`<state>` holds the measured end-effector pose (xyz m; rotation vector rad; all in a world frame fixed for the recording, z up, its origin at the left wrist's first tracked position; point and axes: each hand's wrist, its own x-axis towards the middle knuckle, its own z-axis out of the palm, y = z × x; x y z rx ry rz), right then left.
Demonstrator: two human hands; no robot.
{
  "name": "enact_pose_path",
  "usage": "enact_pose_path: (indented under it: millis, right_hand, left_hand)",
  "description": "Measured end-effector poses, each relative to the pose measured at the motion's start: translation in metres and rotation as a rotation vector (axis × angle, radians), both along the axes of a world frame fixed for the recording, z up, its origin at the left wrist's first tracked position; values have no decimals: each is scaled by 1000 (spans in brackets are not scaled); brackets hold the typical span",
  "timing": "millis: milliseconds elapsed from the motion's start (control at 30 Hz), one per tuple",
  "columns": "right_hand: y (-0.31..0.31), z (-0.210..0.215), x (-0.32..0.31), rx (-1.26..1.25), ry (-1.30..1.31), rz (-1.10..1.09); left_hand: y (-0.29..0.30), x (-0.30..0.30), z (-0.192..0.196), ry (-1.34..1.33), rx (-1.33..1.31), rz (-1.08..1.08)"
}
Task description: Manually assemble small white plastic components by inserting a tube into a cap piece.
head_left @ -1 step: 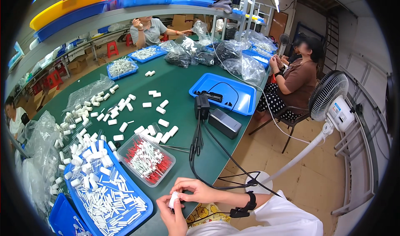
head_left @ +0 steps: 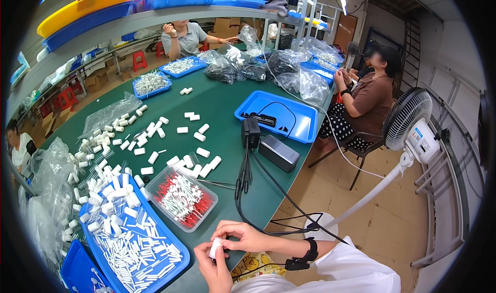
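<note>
At the near edge of the tabletop (head_left: 227, 133), I am watching one small white piece (head_left: 215, 247) between the two hands. The left hand (head_left: 216, 273) and the right hand (head_left: 240, 234) are gripping it together, their fingers covering part of its shape. Comparing with the earlier picture, I am finding no visible change, so I am judging that the handling is staying at the same stage. A clear box (head_left: 213, 204) is standing nearby, beside a blue tray (head_left: 184, 256).
</note>
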<state>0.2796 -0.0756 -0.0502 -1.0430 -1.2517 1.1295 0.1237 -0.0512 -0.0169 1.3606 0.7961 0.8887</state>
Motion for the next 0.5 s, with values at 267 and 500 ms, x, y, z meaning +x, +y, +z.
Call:
enact_pose_path:
  millis: [267,500]
  right_hand:
    - [2,6,-3,42,-63,-37]
    - [-5,13,-7,39,45,-109]
  left_hand:
    - [6,-2,-25,1,29,13]
    - [3,-8,-27,92,83,-47]
